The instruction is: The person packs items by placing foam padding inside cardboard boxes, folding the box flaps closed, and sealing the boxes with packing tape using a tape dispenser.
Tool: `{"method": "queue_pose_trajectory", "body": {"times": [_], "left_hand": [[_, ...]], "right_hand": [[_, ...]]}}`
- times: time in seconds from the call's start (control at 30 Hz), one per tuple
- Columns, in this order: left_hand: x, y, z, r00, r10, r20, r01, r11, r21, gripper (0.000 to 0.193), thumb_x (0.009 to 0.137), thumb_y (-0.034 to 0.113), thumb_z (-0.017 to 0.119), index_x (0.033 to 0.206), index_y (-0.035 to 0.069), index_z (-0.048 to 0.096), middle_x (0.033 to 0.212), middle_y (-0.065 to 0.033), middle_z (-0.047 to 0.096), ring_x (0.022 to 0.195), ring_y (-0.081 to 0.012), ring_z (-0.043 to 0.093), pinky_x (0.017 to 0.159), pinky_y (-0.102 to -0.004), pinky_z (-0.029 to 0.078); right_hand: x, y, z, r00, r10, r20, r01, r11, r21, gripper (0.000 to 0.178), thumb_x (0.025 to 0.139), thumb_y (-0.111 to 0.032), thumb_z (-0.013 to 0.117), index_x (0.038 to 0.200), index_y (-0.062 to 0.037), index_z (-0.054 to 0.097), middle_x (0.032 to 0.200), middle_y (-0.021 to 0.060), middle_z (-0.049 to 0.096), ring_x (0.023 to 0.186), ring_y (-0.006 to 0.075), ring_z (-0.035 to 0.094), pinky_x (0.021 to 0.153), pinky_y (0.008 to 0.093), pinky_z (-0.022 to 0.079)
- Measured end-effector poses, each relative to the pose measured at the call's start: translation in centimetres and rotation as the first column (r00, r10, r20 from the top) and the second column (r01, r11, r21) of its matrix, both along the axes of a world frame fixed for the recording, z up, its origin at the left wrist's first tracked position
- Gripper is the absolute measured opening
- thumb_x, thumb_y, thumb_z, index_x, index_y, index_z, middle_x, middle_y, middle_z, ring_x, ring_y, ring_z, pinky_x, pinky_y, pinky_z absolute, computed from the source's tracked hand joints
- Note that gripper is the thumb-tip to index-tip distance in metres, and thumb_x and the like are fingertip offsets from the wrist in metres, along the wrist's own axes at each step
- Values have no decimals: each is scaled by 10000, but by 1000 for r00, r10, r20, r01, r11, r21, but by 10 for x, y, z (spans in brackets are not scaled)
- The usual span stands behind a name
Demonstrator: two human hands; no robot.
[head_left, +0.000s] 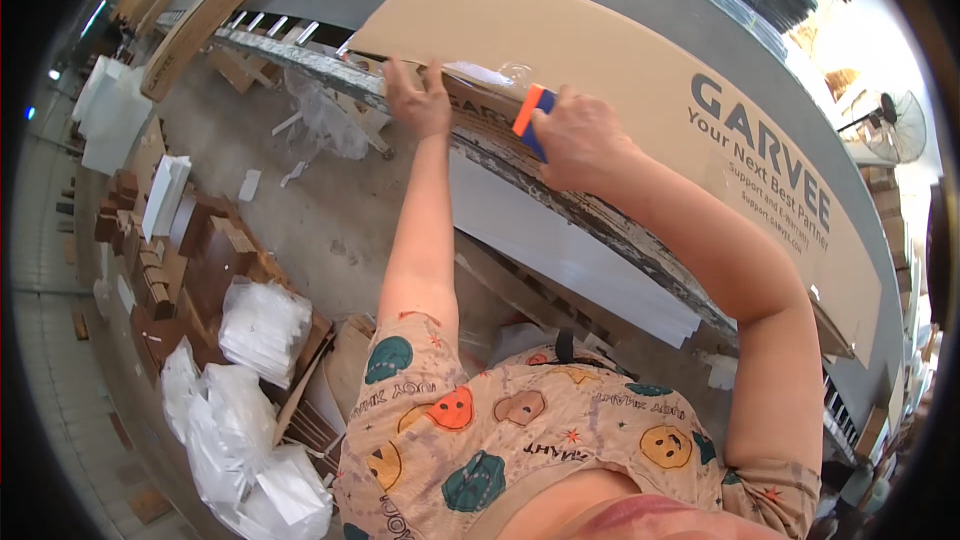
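Observation:
A long, flat brown cardboard box [600, 45] with dark print lies in front of me on a roller conveyor. My right hand [588, 140] is closed round an orange and blue tape dispenser [535, 122], held against the box's near edge. Shiny clear tape [480, 72] runs along that edge, to the left of the dispenser. At the box's near left part, my left hand [420, 102] touches the edge with fingers apart, holding nothing. The tape dispenser's far side is hidden by my right hand.
The conveyor's worn metal rail [330, 68] runs below the box. A narrow carton [225, 10] lies across it at the upper left. White plastic-wrapped bundles [262, 330] and brown cardboard pieces [150, 275] are piled at lower left. A fan [890, 127] stands at far right.

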State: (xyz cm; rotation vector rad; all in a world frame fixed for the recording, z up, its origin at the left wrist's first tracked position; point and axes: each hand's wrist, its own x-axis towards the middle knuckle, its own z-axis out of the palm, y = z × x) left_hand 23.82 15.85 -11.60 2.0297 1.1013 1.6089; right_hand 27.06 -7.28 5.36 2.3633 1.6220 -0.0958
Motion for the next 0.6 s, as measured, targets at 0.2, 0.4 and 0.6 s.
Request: {"method": "queue_pose_trajectory", "body": {"times": [0.2, 0.4, 0.6], "left_hand": [[26, 13, -7, 960, 134, -244, -102, 985, 140, 778, 851, 482, 589, 1407, 8, 325, 1480, -261, 225, 1360, -374, 259, 1124, -436, 203], [68, 86, -81, 564, 57, -824, -111, 994, -7, 763, 881, 540, 489, 1464, 120, 230, 1524, -212, 171, 1416, -386, 88, 1153, -473, 111], [64, 150, -24, 737, 130, -664, -384, 889, -252, 712, 898, 563, 423, 1494, 257, 182, 1537, -179, 171, 1426, -390, 4, 1151, -488, 105]], "right_hand": [[7, 16, 1, 990, 139, -7, -139, 987, -85, 290, 659, -206, 687, 890, -31, 698, 930, 126, 637, 901, 233, 603, 688, 366, 493], [24, 64, -73, 977, 188, 100, -209, 935, 286, 417, 722, -193, 725, 1134, -150, 673, 1175, 52, 641, 1074, 317, 594, 816, 490, 522], [28, -98, 1, 964, 222, -150, -212, 974, 79, 350, 752, -181, 699, 1102, -177, 694, 1172, 34, 641, 1047, 325, 603, 753, 461, 531]]}}
